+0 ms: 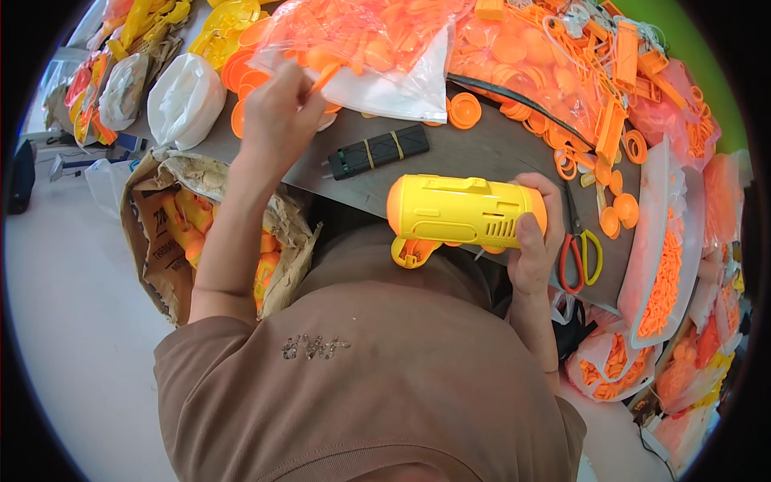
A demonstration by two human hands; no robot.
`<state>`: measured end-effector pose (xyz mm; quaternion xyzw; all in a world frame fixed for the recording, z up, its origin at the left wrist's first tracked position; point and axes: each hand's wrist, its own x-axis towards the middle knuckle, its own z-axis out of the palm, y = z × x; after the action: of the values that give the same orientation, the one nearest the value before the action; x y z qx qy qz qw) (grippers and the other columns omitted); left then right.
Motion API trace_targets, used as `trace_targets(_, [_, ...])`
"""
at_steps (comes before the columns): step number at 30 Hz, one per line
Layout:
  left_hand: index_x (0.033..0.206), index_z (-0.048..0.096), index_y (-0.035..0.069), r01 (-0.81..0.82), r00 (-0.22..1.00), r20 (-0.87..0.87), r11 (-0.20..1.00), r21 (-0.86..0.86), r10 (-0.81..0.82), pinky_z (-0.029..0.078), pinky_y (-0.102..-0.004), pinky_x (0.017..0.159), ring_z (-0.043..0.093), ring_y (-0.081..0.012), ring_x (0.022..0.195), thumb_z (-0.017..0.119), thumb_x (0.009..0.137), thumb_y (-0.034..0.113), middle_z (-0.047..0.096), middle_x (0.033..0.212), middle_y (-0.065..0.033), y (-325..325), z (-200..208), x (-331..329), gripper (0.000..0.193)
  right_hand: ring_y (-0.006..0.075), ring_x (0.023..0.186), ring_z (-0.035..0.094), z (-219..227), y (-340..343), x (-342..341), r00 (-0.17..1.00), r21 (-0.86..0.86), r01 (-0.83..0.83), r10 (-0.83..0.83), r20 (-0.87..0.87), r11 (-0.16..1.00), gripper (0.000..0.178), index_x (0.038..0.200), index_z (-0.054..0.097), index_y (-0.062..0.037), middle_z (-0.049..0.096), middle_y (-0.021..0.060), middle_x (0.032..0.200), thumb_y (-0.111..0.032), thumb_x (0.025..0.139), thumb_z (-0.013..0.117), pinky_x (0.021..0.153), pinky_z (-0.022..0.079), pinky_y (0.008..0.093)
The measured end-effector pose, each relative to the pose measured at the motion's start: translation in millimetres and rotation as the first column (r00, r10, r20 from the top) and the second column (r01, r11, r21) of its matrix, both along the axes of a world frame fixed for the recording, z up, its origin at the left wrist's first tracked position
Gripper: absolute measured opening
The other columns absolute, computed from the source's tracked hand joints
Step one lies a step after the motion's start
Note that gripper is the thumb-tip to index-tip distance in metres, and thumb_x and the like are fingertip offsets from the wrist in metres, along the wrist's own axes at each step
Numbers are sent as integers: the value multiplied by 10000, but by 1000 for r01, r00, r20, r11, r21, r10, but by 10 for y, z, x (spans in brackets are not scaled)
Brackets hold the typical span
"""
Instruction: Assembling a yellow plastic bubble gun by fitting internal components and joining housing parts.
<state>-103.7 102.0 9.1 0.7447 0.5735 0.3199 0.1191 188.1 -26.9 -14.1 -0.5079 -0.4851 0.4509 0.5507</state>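
My right hand (pixel 536 241) is closed around the right end of a yellow plastic toy body (pixel 458 210), a rounded cylinder with orange ends and slotted vents. It is held level over the table's near edge, with a small yellow and orange part (pixel 414 252) hanging below its left end. Up at the far left, my left hand (pixel 281 108) has its fingers bent at a slim orange plastic piece (pixel 324 79), beside the clear plastic bag of orange parts (pixel 361 40). Its fingertips are partly hidden. Between the hands lies a black handheld tool (pixel 377 153) wrapped with rubber bands.
Scissors (pixel 582 261) with red and yellow handles lie right of my right hand. Loose orange caps (pixel 464 111) line the far side. On the right stands a white tray of small orange parts (pixel 660 277). A paper sack (pixel 148 233) with yellow-orange toys is at my left.
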Motion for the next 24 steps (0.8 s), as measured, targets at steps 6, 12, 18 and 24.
trace_targets(6, [769, 528, -2, 534, 808, 188, 828, 169, -559, 506, -293, 563, 633, -239, 639, 631, 740, -15, 654, 859, -143, -556, 291, 279, 108, 137, 861, 498, 125, 130, -78, 985, 102, -171, 172, -6, 980, 490, 1140, 494, -5, 513, 65, 968, -303, 791, 667, 780, 405, 249])
trace_targets(12, [723, 465, 9, 758, 574, 341, 641, 123, -745, 541, -290, 633, 677, -240, 787, 636, 723, -41, 660, 1043, -171, -510, 163, 365, 178, 109, 812, 500, 198, 241, -70, 969, 66, -245, 245, 1, 967, 424, 1119, 506, -15, 527, 51, 927, -267, 814, 657, 714, 413, 239])
trace_targets(18, [733, 529, -2, 771, 439, 653, 631, 79, -618, 539, -291, 719, 679, -227, 891, 643, 725, -55, 667, 1041, -173, -544, 27, 418, 127, 91, 784, 495, 140, 297, -70, 981, -27, -193, 193, 8, 981, 335, 1074, 524, -28, 530, 35, 867, -249, 847, 632, 689, 413, 228])
trace_targets(24, [745, 548, -2, 610, 628, 596, 792, 22, -500, 527, -268, 685, 682, -208, 873, 696, 762, -25, 660, 827, -95, -631, -49, 591, 151, 76, 764, 488, 148, 318, -91, 981, -63, -187, 190, 32, 980, 321, 1052, 523, -25, 529, 23, 842, -266, 869, 630, 665, 410, 219])
